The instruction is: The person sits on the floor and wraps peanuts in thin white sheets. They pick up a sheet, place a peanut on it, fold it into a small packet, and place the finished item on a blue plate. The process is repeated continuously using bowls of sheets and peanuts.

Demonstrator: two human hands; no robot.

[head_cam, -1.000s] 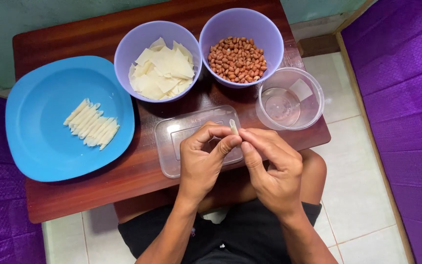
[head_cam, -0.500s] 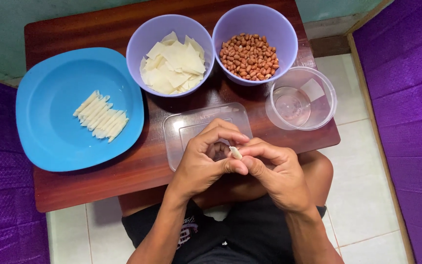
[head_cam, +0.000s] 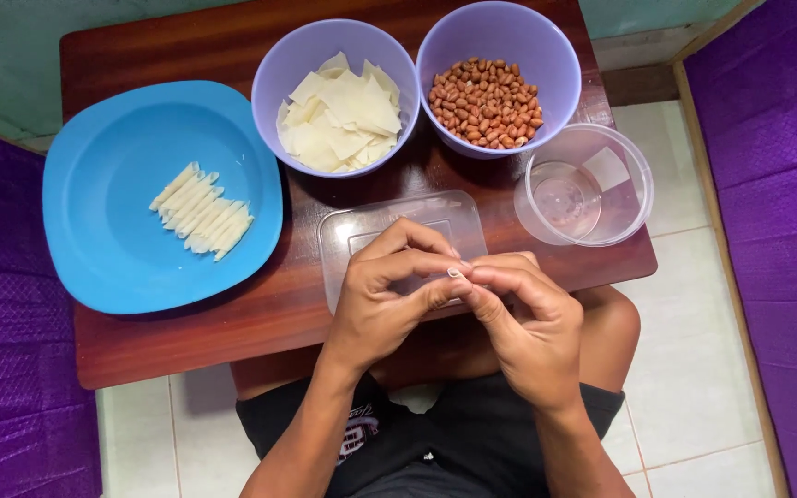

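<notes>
Two hands meet over the near edge of the wooden table (head_cam: 232,323), above a clear plastic lid (head_cam: 362,231). The left hand (head_cam: 385,300) and right hand (head_cam: 528,323) both pinch a small pale roll (head_cam: 455,273) between their fingertips. Far left sits a blue plate (head_cam: 103,231) bearing a row of finished rolls (head_cam: 200,210). Beyond the hands stand a purple bowl of wrappers (head_cam: 336,97), a purple bowl of peanuts (head_cam: 500,78) and, right, a clear container (head_cam: 588,184).
</notes>
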